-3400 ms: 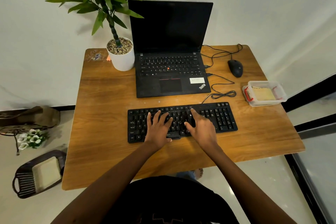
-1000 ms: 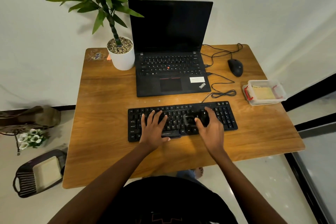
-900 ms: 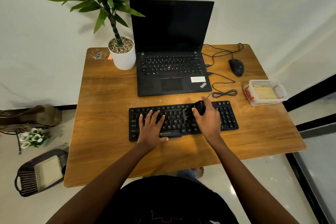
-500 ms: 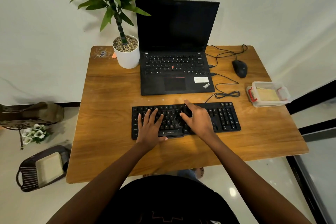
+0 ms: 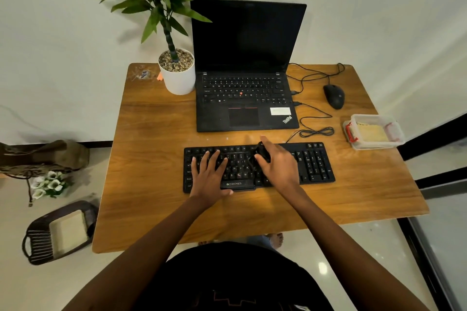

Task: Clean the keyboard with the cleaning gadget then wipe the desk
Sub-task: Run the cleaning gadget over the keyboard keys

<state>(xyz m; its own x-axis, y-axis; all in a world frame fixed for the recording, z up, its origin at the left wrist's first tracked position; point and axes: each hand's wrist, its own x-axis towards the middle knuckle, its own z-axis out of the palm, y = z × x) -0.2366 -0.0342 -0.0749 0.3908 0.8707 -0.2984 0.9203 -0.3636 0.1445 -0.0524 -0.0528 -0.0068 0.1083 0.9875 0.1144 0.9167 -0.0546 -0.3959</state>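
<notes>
A black keyboard (image 5: 314, 163) lies on the wooden desk (image 5: 151, 159) in front of me. My left hand (image 5: 211, 175) rests flat on its left half with fingers spread, pressing it down. My right hand (image 5: 279, 165) is over the keyboard's middle, fingers closed on a small black cleaning gadget (image 5: 262, 153) that touches the keys near the top row. Most of the gadget is hidden under my fingers.
An open black laptop (image 5: 242, 98) stands behind the keyboard, a potted plant (image 5: 177, 76) to its left. A black mouse (image 5: 334, 96) and coiled cables (image 5: 316, 131) lie at the right. A clear plastic box (image 5: 374, 131) holds a yellow cloth. A dark basket (image 5: 58, 232) sits on the floor.
My right hand has moved the gadget back and forth across the keyboard's middle, ending near the top row. My left hand stayed on the left half. The view shifted slightly.
</notes>
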